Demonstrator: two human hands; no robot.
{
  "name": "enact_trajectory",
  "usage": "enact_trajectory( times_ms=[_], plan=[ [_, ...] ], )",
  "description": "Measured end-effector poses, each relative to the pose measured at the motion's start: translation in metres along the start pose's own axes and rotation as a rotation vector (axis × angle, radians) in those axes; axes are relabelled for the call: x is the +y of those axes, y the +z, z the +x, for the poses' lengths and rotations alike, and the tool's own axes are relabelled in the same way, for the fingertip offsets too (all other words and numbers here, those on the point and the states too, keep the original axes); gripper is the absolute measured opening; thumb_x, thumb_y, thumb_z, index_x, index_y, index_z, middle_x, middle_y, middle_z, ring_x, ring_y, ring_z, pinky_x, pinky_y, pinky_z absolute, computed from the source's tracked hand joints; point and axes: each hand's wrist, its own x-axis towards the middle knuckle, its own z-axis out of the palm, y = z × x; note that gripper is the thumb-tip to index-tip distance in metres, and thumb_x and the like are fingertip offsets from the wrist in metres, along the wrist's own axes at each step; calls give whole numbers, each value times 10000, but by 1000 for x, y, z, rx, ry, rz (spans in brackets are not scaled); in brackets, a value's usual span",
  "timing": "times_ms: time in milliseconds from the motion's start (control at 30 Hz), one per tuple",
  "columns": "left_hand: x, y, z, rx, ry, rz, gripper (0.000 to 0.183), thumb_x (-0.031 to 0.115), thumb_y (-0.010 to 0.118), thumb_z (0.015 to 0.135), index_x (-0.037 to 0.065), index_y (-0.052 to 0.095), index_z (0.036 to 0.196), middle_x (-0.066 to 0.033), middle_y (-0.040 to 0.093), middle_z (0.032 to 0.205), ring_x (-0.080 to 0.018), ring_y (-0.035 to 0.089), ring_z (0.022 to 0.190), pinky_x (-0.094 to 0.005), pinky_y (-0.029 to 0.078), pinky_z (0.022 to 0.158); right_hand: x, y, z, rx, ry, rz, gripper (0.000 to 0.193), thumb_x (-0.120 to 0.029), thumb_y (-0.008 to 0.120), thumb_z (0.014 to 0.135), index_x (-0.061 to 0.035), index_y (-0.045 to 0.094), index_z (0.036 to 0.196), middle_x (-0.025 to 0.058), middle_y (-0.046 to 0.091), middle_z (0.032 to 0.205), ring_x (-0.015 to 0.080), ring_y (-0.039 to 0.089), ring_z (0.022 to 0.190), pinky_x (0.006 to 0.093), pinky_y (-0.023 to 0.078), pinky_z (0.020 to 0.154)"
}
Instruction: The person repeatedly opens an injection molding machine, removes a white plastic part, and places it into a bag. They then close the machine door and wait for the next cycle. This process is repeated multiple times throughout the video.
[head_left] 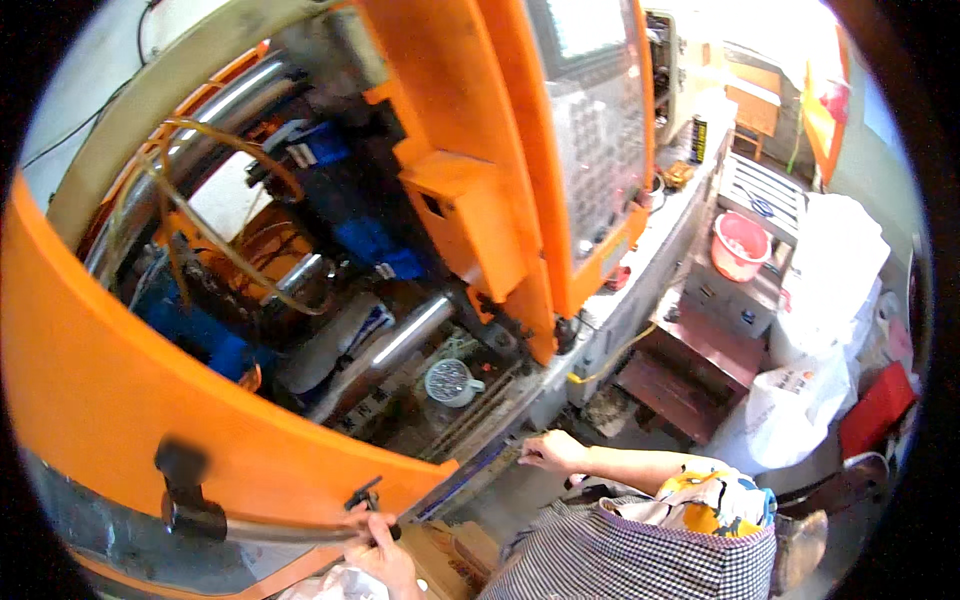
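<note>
My left hand (382, 552) is wrapped around the near end of the long door handle (270, 530) on the machine's orange sliding door (290, 455). Near the machine's front edge is my right hand (552, 453), fingers curled together; what they hold, if anything, is too small to make out. Inside the open machine, a white cup (452, 384) filled with small greyish pieces stands beneath a shiny metal bar (400, 340). Blue mould blocks (375, 245) and yellowish hoses (215, 235) show further in.
A control panel (600, 150) on an orange housing rises at the machine's right. Further right are a pink bucket (741, 246), brown steps (680, 375) and white plastic bags (800, 400). A cardboard box (445, 555) lies below the door, beside my left hand.
</note>
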Motion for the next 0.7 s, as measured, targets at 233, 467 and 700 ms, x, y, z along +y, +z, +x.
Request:
enact_trajectory(
  times_ms=[233,467,700],
  plan=[
    [30,112,0,-293,129,-64,69,6,531,860,-5,475,899,-44,541,713,-79,505,631,-231,424,647,23,4,-2,-148,-256,-297,339,-385,540,828,-50,560,789,142,592,619,325,610,596,430,494,541],
    [41,210,-12,-270,184,-123,133,-9,564,843,26,466,762,-16,492,629,-64,463,564,-219,397,538,64,-39,-21,-133,-163,-259,350,-360,539,836,-37,517,700,153,561,563,355,579,550,456,470,522],
    [64,273,-13,-74,415,13,230,37,671,760,53,483,628,-60,492,608,-229,480,544,-334,358,496,119,-48,-35,-202,-125,-189,260,-303,571,786,-44,591,792,188,609,654,370,599,603,469,477,571]
  ],
)
